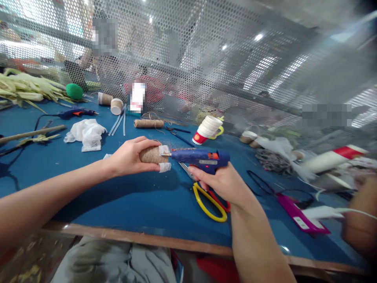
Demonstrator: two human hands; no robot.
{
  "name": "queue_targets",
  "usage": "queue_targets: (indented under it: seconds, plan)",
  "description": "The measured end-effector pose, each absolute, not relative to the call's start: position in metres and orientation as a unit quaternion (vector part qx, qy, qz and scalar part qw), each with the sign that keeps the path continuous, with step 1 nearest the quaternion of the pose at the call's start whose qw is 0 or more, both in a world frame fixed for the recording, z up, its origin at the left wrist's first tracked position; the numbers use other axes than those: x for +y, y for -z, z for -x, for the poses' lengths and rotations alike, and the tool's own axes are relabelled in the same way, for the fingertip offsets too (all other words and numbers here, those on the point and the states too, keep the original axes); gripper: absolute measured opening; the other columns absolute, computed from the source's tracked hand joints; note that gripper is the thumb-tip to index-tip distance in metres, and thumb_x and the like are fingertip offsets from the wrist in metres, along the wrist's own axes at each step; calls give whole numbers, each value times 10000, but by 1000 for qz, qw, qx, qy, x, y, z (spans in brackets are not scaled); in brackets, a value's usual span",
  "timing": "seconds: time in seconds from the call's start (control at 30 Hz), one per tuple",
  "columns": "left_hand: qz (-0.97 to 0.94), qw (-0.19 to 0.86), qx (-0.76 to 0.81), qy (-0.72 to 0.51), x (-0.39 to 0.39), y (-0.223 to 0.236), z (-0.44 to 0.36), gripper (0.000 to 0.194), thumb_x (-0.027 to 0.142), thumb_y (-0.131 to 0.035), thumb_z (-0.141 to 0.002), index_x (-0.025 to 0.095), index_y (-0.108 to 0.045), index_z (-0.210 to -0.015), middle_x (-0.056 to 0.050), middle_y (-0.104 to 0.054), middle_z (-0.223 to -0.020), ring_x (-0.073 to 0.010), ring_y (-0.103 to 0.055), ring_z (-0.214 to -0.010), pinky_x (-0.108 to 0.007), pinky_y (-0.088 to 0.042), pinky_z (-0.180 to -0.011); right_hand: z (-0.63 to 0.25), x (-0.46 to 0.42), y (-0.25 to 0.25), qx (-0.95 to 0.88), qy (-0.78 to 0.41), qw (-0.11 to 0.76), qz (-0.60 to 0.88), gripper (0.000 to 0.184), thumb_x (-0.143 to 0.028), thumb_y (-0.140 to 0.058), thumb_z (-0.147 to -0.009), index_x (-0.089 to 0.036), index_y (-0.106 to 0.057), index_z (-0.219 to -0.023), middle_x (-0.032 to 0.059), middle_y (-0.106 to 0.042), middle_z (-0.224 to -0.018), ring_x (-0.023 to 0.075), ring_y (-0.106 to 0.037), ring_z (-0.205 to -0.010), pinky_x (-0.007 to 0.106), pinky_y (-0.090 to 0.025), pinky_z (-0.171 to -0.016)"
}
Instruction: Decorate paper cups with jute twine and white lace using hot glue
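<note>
My left hand [129, 156] is wrapped round a small cup bound in brown twine [151, 154], held sideways above the blue table, with white cloth at its open end. A blue glue gun [200, 157] is gripped in my right hand [219, 181]; its metal tip touches the white end of the cup. Under my right hand lie scissors with yellow and red handles [209, 203].
On the blue table [141, 204] lie a white cloth [86, 133], a twine spool [149, 123], paper cups [116, 106], a second glue gun [75, 113], stacked white cups [207, 129], a purple tool [297, 214] and sticks at left. A mesh screen [235, 59] stands behind. Another person's arm [361, 220] is at far right.
</note>
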State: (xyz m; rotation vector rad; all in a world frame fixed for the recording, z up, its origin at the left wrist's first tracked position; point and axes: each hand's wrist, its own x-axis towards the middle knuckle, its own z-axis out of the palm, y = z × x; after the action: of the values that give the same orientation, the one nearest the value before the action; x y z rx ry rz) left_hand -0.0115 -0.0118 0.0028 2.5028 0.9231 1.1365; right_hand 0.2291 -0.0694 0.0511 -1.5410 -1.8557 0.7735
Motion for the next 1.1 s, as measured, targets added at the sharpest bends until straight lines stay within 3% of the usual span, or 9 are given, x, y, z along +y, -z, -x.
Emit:
queue_targets:
  seconds: [0.27, 0.53, 1.1]
  plan:
    - [-855, 116, 316, -394, -11, -2, 12, 537, 448, -672, -686, 143, -567, -1116, -90, -618, -960, -198, -610, -864, -318, -496, -768, -227, -71, -56, -707, -288, 277, 583, 289, -389, -623, -721, -168, -543, -552, -24, -487, -393, 86, -452, -364, 222, -413, -410]
    - [-854, 125, 315, -395, -13, -3, 11, 521, 447, -666, -689, 157, -565, -1110, -90, -618, -970, -196, -610, -868, -328, -494, -778, -227, -70, -56, -696, -289, 333, 566, 262, -394, -635, -710, -155, -564, -628, -28, -512, -440, 75, -456, -359, 212, -414, -388]
    - [-854, 123, 323, -390, -13, -6, 12, 520, 443, -661, -697, 147, -567, -1114, -88, -623, -959, -192, -600, -857, -323, -489, -762, -228, -71, -60, -695, -299, 326, 567, 269, -391, -643, -697, -166, -541, -591, -34, -499, -434, 72, -447, -356, 212, -408, -379]
